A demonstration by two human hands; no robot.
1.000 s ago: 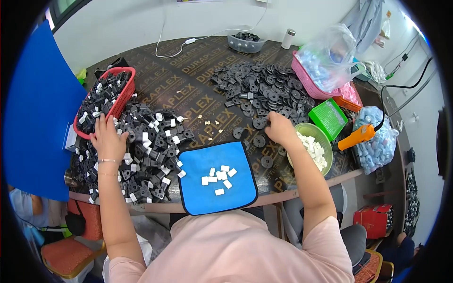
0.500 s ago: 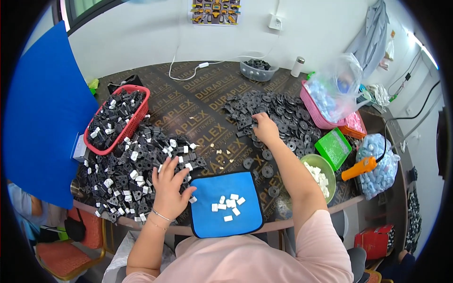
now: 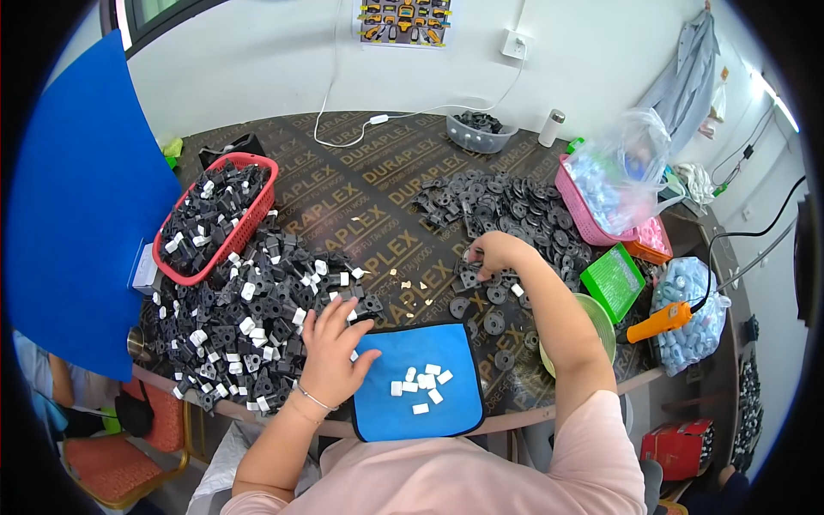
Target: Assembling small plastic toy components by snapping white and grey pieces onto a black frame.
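Observation:
My left hand is open, its fingers spread at the edge of a pile of black plastic parts with white blocks, beside the blue mat. Several small white blocks lie loose on that mat. My right hand is closed, thumb and fingers pinching a black plastic part at the near edge of a heap of round black discs. Its exact shape is partly hidden by the fingers. Close to this hand a small white block shows among the discs.
A red basket full of black-and-white parts stands at left. Right of the heap are a pink basket with plastic bags, a green tray and an orange-handled tool. My right forearm partly covers a light-green bowl. Behind stand a clear tub and a bottle.
My right hand has come nearer to me from the disc heap, now with a black part in its fingers. My left hand has shifted slightly right, toward the blue mat.

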